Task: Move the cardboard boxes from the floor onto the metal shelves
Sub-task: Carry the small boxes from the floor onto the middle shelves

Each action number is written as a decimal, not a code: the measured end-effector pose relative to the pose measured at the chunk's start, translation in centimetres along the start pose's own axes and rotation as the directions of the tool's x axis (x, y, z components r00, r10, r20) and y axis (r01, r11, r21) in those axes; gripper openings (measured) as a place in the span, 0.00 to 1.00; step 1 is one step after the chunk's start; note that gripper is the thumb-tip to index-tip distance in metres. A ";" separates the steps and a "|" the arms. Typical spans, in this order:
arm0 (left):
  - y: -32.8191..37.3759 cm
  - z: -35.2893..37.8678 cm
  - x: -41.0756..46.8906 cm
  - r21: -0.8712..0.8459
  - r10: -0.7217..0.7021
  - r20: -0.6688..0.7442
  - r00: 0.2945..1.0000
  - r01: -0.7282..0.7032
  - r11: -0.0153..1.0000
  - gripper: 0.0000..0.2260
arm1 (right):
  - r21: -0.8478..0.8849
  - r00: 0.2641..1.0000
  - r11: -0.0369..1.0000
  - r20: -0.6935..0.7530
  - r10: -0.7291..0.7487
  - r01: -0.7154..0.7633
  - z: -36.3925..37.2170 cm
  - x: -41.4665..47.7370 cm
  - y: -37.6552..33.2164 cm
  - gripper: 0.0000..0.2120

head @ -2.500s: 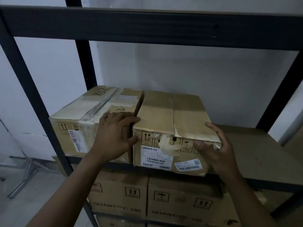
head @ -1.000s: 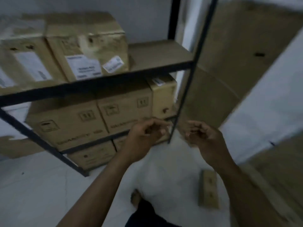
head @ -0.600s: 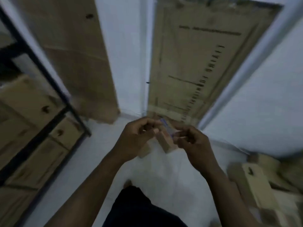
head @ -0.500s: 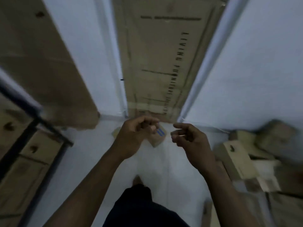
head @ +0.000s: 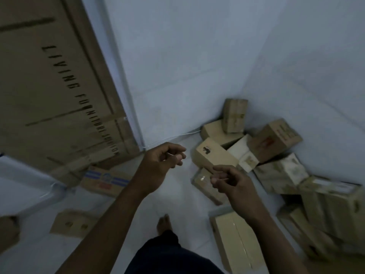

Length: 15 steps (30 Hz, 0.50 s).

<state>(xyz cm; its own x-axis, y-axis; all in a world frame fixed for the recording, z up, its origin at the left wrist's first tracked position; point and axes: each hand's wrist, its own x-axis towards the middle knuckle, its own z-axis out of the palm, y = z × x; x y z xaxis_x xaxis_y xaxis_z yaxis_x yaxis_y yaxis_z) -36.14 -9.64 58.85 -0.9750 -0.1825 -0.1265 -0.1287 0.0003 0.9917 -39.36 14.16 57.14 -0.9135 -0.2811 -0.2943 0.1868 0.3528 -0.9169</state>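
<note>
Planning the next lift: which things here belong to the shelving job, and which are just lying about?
Job: corner pile of boxes; long pale box; blue-striped box; left hand and right hand, both empty.
Lying about, probably: furniture carton leaning at the wall; white cable.

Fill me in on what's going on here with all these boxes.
A person stands facing a jumbled pile of cardboard boxes in the corner of the floor. The left hand and right hand hover in front, fingers loosely curled, holding nothing. No box is picked up yet. A long box lies nearest the feet. A large flat carton leans against the wall.
</note>
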 end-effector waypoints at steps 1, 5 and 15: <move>0.0 0.7 1.8 -0.003 -0.011 0.024 1.000 0.011 1.000 0.11 | 0.003 0.999 1.000 -0.030 0.013 -0.013 -1.1 0.9 0.1 0.12; -0.5 3.5 8.2 0.028 -0.062 0.094 0.994 0.059 0.998 0.12 | 0.034 0.990 0.998 -0.128 0.058 -0.054 -5.1 4.3 1.3 0.13; -6.4 10.3 21.4 0.113 -0.320 0.076 0.944 0.311 0.944 0.12 | -0.035 0.977 0.982 -0.109 0.183 -0.188 -12.8 17.1 6.8 0.36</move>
<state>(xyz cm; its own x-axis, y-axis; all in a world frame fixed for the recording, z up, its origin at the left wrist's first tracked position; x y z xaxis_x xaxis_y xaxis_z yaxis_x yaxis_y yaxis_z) -58.05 -3.44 49.55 -0.8934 -0.0979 -0.4385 -0.4448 0.0551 0.8940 -58.32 23.22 49.36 -0.8977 -0.1125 -0.4260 0.3425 0.4302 -0.8352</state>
